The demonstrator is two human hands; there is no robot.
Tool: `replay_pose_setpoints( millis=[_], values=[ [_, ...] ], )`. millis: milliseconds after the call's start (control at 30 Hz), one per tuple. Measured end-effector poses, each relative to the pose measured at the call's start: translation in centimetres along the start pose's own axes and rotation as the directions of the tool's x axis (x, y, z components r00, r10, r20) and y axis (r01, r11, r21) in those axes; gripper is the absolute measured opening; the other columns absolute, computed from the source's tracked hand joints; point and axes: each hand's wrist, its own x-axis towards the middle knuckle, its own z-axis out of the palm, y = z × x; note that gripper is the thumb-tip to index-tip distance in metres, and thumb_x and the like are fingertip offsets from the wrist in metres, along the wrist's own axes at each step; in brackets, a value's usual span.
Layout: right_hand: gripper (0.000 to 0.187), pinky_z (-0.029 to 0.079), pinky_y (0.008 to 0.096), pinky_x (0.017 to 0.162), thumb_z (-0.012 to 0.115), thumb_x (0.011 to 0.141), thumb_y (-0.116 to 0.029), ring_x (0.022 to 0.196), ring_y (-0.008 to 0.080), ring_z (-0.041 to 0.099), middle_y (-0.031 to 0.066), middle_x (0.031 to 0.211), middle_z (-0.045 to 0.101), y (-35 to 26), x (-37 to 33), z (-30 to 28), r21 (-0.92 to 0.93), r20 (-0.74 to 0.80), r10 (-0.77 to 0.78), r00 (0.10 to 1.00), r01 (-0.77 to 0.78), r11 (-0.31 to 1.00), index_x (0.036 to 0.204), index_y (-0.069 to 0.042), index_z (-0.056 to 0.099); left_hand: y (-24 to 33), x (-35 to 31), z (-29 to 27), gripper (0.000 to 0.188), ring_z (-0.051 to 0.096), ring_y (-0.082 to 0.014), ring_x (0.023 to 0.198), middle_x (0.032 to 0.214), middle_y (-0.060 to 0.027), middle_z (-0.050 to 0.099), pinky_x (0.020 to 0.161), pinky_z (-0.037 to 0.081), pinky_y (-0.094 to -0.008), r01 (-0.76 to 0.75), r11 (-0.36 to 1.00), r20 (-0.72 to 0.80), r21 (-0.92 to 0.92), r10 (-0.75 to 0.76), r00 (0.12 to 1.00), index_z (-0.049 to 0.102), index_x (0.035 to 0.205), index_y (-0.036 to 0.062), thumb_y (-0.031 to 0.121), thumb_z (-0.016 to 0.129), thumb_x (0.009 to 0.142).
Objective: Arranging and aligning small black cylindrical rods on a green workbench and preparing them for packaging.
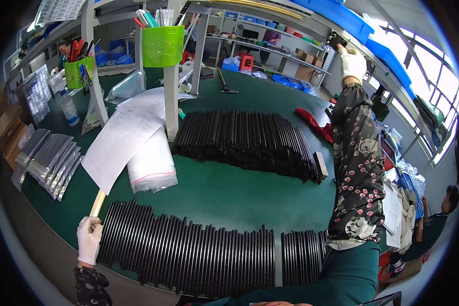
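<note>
My left hand [89, 240], in a white glove with bare fingertips, is closed round the lower end of a pale yellow bar [98, 203]. It is beside the left end of a long row of glossy black rods [188, 250] lying side by side. A gap splits off a shorter group of the same rods [301, 255] to the right, partly hidden by my right arm. Raised far to the upper right, my right hand [353, 65], gloved too, has a finger stretched out at a small dark fitting [337, 39] under the shelf beam. Its other fingers are partly hidden.
A second stack of black rods [239, 135] lies further back, with a block [321, 166] at its right end. Paper sheets [122, 135], plastic bags [152, 163] and a green tool holder [163, 46] stand left. A person [436, 224] sits at far right.
</note>
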Motion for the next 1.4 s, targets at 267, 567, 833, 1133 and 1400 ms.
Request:
replay_pose_setpoints(
  millis=[267, 567, 833, 1133, 1400],
  values=[
    [0.023, 0.044, 0.0252, 0.071, 0.059, 0.078, -0.021, 0.075, 0.0149, 0.059, 0.0097, 0.083, 0.063, -1.1, -5.5, -5.9, 0.396, 0.083, -0.020, 0.996, -0.014, 0.918, 0.091, -0.002, 0.062, 0.7, 0.2, -0.1, 0.006, 0.045, -0.0108, 0.059, 0.071, -0.0052, 0.049, 0.056, 0.040, -0.0236, -0.047, 0.998, 0.007, 0.045, 0.047, 0.999, 0.053, 0.080, -0.0034, -0.001, 0.053, 0.074],
    [0.029, 0.039, 0.0304, 0.042, 0.058, 0.044, -0.014, 0.054, 0.0222, 0.052, 0.0111, 0.066, 0.053, -12.3, -24.1, -28.8, 0.421, 0.358, -0.898, 0.256, 0.814, 0.400, 0.071, -0.003, 0.056, 0.7, 1.6, 0.3, 0.013, 0.048, -0.0102, 0.065, 0.077, -0.0041, 0.055, 0.061, 0.041, -0.0231, -0.015, 1.000, 0.003, -0.006, 0.015, 1.000, 0.056, 0.087, -0.0007, 0.007, 0.057, 0.077],
    [0.018, 0.043, 0.0270, 0.044, 0.061, 0.067, -0.007, 0.054, 0.0189, 0.054, 0.0118, 0.072, 0.057, -13.3, -25.9, -34.1, 0.734, 0.319, -0.944, 0.079, 0.609, 0.299, 0.083, 0.001, 0.057, -1.0, 1.2, 0.5, 0.015, 0.050, -0.0084, 0.072, 0.086, -0.0035, 0.055, 0.067, 0.042, -0.0220, 0.044, 0.997, 0.025, -0.061, -0.042, 0.999, 0.058, 0.090, 0.0001, 0.010, 0.057, 0.079],
    [0.021, 0.039, 0.0286, 0.043, 0.060, 0.065, -0.007, 0.050, 0.0172, 0.051, 0.0094, 0.069, 0.055, -14.2, -26.7, -34.5, 0.713, 0.455, -0.849, 0.269, 0.460, 0.529, 0.085, -0.002, 0.055, 0.0, 1.4, 0.3, 0.013, 0.049, -0.0069, 0.070, 0.082, -0.0027, 0.054, 0.065, 0.041, -0.0213, 0.042, 0.998, 0.037, -0.047, -0.040, 0.999, 0.058, 0.089, -0.0004, 0.009, 0.055, 0.080],
    [0.034, 0.044, 0.0312, 0.074, 0.055, 0.079, -0.036, 0.081, 0.0204, 0.057, 0.0106, 0.086, 0.059, -9.7, -31.0, -19.8, 0.491, 0.816, -0.565, 0.125, -0.665, 0.562, 0.087, -0.003, 0.058, 3.2, -1.1, -0.6, 0.020, 0.052, -0.0189, 0.081, 0.087, -0.0082, 0.054, 0.073, 0.043, -0.0287, -0.245, 0.929, -0.212, 0.278, 0.309, 0.927, 0.054, 0.091, 0.0018, 0.002, 0.059, 0.072]
  ],
)
